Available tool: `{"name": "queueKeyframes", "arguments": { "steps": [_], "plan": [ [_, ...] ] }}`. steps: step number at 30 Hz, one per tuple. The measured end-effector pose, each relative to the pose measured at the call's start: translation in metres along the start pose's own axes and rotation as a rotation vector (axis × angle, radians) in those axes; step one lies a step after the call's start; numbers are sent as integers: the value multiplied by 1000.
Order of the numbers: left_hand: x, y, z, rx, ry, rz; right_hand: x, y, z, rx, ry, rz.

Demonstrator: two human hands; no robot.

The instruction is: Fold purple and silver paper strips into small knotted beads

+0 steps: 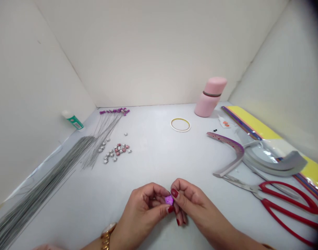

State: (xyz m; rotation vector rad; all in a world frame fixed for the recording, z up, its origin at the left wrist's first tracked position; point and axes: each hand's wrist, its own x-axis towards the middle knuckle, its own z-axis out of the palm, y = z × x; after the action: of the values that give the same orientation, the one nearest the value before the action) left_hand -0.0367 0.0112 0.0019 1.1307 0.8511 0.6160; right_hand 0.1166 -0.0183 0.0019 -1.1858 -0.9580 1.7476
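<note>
A small purple glittery folded paper star (169, 200) sits between the fingertips of both hands, just above the table's near side. My left hand (150, 205) pinches it from the left between thumb and fingers. From the right, my right hand (187, 199) closes thumb and forefinger at its edge; the fingers partly cover the piece. Farther left lies a loose group of silver and reddish folded stars (119, 149). To the right a curled bunch of purple-and-silver paper strips (233, 146) rests on the table.
Thin grey wires (62, 166) lie at left, some tipped with purple stars (114, 111). Red-handled scissors (263, 189) and coloured paper sheets (273, 128) are at right. A pink bottle (210, 97), tape roll (180, 130), small glue packet (223, 122) and green-and-white tube (74, 121) stand or lie farther back.
</note>
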Motion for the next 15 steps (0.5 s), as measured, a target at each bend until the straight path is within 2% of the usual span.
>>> {"name": "queueKeyframes", "arguments": {
  "steps": [8, 11, 13, 15],
  "plan": [
    [2, 7, -1, 1, -12, 48, 1, -1, 1, 16, 52, -15],
    [4, 8, -2, -31, -4, 27, 1, -1, 1, -28, 72, -44],
    [6, 9, -3, -73, 37, -18, 0, -6, 0, -114, 99, -88],
    [7, 9, -3, -114, 89, -58, -1, -16, -4, -308, 167, -174]
  ]
}}
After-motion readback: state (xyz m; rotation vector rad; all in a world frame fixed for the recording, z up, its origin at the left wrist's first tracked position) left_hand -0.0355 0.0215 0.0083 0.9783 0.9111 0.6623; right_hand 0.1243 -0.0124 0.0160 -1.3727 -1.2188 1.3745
